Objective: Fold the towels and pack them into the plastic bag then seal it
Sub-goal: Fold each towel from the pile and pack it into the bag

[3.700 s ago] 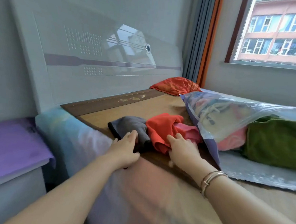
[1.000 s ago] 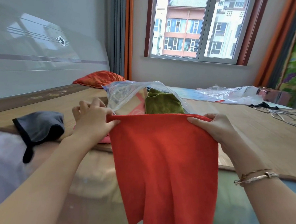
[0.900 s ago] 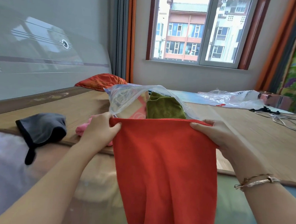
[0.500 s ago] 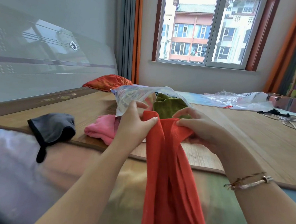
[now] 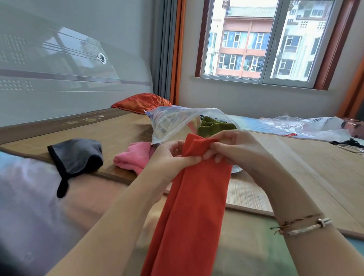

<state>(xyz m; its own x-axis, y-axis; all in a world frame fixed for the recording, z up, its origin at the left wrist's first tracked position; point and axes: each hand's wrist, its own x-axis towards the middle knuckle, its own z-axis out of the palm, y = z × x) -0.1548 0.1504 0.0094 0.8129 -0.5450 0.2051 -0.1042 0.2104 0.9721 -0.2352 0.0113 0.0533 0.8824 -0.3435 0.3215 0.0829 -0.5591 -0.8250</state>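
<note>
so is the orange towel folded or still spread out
Folded once lengthwise: both hands, left and right, pinch the orange towel's top corners together, and it hangs as a narrow doubled strip.

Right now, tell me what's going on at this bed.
A person is folding towels to pack into a bag. Both hands hold the top edge of an orange towel, left hand and right hand brought close together so the cloth hangs doubled lengthwise. Behind it lies the open plastic bag with a green towel already inside. A pink towel and a grey towel lie unfolded on the mat, not yet packed.
</note>
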